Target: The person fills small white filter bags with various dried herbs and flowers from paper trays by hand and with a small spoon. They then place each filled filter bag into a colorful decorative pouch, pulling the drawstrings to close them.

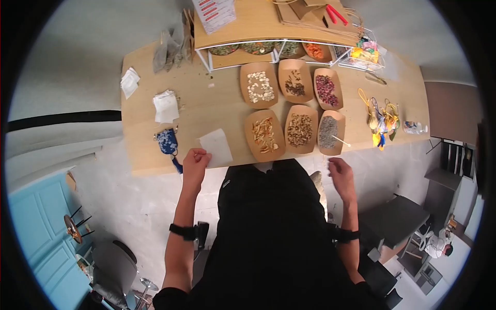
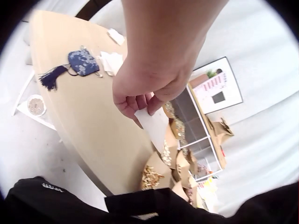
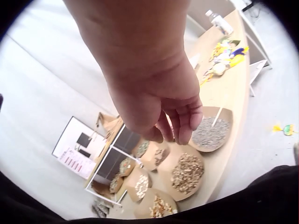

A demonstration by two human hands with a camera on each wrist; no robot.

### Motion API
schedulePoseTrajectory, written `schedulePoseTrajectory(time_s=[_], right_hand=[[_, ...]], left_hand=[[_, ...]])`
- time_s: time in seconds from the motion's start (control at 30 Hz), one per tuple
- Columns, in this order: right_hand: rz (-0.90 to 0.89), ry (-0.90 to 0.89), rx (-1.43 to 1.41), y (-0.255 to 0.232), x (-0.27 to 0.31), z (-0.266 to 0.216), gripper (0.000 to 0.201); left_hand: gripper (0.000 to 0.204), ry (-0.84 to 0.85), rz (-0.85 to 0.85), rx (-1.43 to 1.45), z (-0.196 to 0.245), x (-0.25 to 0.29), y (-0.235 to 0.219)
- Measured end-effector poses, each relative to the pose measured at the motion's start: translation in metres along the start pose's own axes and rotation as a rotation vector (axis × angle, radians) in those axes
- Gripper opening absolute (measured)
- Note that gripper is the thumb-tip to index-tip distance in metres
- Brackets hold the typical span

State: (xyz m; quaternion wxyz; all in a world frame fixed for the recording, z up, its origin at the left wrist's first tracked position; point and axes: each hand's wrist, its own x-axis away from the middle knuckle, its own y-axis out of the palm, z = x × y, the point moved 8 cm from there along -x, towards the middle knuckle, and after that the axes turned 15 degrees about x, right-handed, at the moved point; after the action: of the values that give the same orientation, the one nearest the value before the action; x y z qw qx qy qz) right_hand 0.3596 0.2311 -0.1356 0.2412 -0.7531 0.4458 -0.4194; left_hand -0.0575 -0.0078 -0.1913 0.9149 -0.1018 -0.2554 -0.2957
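My left hand [image 1: 195, 165] pinches the corner of a flat white sachet [image 1: 217, 146] between thumb and fingers at the table's near edge. The left wrist view shows the sachet [image 2: 153, 125] hanging from the fingertips, with nothing visible inside it. My right hand [image 1: 342, 176] hovers just off the front edge, fingers loosely curled and holding nothing. Nearest to it is a paper tray of grey-purple dried buds [image 1: 328, 135] with a small white stick in it. Beside that stand trays of brown chopped pieces [image 1: 299, 130] and orange-tan dried slices [image 1: 264, 135].
Behind are trays of white slices [image 1: 260, 87], dark bits [image 1: 295, 84] and red buds [image 1: 326, 91]. More white sachets [image 1: 166, 107] and a blue brocade pouch [image 1: 167, 141] lie left. Tasselled pouches [image 1: 383, 119] and a bottle [image 1: 415, 127] lie right. A shelf [image 1: 248, 32] spans the back.
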Motion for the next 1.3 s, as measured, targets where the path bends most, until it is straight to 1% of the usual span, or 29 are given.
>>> schedulePoseTrajectory(time_s=[0.03, 0.07, 0.1, 0.13, 0.17, 0.2, 0.23, 0.27, 0.3, 0.33, 0.37, 0.43, 0.47, 0.5, 0.57, 0.63, 0.7, 0.77, 0.9, 0.97, 1.1, 1.17, 1.2, 1.27, 1.3], right_hand=[[-0.063, -0.069, -0.011, 0.005, -0.003, -0.015, 0.023], [-0.142, -0.094, -0.043, 0.008, -0.002, -0.036, 0.025], [-0.223, -0.12, -0.076, 0.008, 0.0, -0.061, 0.026], [-0.219, -0.128, -0.074, 0.001, -0.001, -0.081, 0.026], [-0.332, -0.173, -0.18, 0.002, 0.001, -0.103, 0.027], [-0.443, -0.217, -0.286, 0.001, 0.001, -0.12, 0.027], [-0.433, -0.22, -0.283, -0.007, -0.004, -0.125, 0.027], [-0.508, -0.218, -0.318, -0.01, -0.008, -0.128, 0.027], [-0.584, -0.214, -0.354, -0.015, -0.01, -0.13, 0.028], [-0.618, -0.227, -0.33, -0.022, -0.013, -0.13, 0.027], [-0.615, -0.228, -0.335, -0.033, -0.014, -0.127, 0.027], [-0.72, -0.324, -0.321, -0.047, -0.013, -0.124, 0.029], [-0.738, -0.362, -0.357, -0.056, -0.015, -0.12, 0.026], [-0.738, -0.364, -0.361, -0.066, -0.018, -0.113, 0.026], [-0.674, -0.479, -0.247, -0.083, -0.025, -0.104, 0.023], [-0.683, -0.474, -0.232, -0.09, -0.035, -0.089, 0.02], [-0.7, -0.46, -0.209, -0.092, -0.038, -0.075, 0.018], [-0.725, -0.416, -0.262, -0.096, -0.046, -0.067, 0.016], [-0.693, -0.447, -0.292, -0.103, -0.057, -0.059, 0.018], [-0.688, -0.498, -0.226, -0.105, -0.061, -0.058, 0.016], [-0.706, -0.458, -0.249, -0.105, -0.068, -0.047, 0.016], [-0.73, -0.402, -0.321, -0.104, -0.068, -0.042, 0.014], [-0.722, -0.401, -0.326, -0.106, -0.069, -0.042, 0.014], [-0.712, -0.292, -0.386, -0.108, -0.071, -0.037, 0.015], [-0.708, -0.283, -0.391, -0.108, -0.071, -0.038, 0.015]], left_hand=[[0.014, 0.0, -0.122, 0.068, 0.011, 0.015, 0.021], [0.015, 0.005, -0.242, 0.134, 0.023, 0.03, 0.043], [0.015, 0.017, -0.329, 0.106, 0.034, 0.043, 0.062], [0.014, 0.049, -0.398, 0.126, 0.046, 0.057, 0.084], [0.013, 0.078, -0.467, 0.145, 0.057, 0.071, 0.105], [0.013, 0.083, -0.471, 0.148, 0.066, 0.081, 0.12], [0.013, 0.135, -0.518, 0.052, 0.075, 0.091, 0.14], [0.014, 0.186, -0.565, -0.046, 0.082, 0.1, 0.16], [0.014, 0.191, -0.571, -0.044, 0.085, 0.107, 0.175], [0.013, 0.211, -0.586, -0.069, 0.089, 0.113, 0.19], [0.013, 0.23, -0.598, -0.098, 0.091, 0.119, 0.205], [0.013, 0.255, -0.602, -0.124, 0.092, 0.129, 0.232], [0.013, 0.272, -0.603, -0.138, 0.092, 0.134, 0.245], [0.013, 0.273, -0.603, -0.143, 0.089, 0.136, 0.258], [0.012, 0.276, -0.608, -0.15, 0.081, 0.142, 0.28], [0.012, 0.244, -0.576, -0.17, 0.077, 0.146, 0.3], [0.011, 0.2, -0.542, -0.18, 0.071, 0.154, 0.309], [0.01, 0.2, -0.545, -0.245, 0.071, 0.157, 0.321], [0.01, 0.21, -0.54, -0.301, 0.075, 0.159, 0.333], [0.01, 0.196, -0.52, -0.345, 0.079, 0.157, 0.337], [0.009, 0.223, -0.523, -0.349, 0.077, 0.153, 0.347], [0.013, 0.209, -0.548, -0.354, 0.077, 0.151, 0.353], [0.013, 0.214, -0.555, -0.359, 0.079, 0.148, 0.358], [0.018, 0.852, -0.272, -0.62, 0.118, 0.161, 0.362], [0.018, 0.85, -0.283, -0.621, 0.119, 0.163, 0.367]])
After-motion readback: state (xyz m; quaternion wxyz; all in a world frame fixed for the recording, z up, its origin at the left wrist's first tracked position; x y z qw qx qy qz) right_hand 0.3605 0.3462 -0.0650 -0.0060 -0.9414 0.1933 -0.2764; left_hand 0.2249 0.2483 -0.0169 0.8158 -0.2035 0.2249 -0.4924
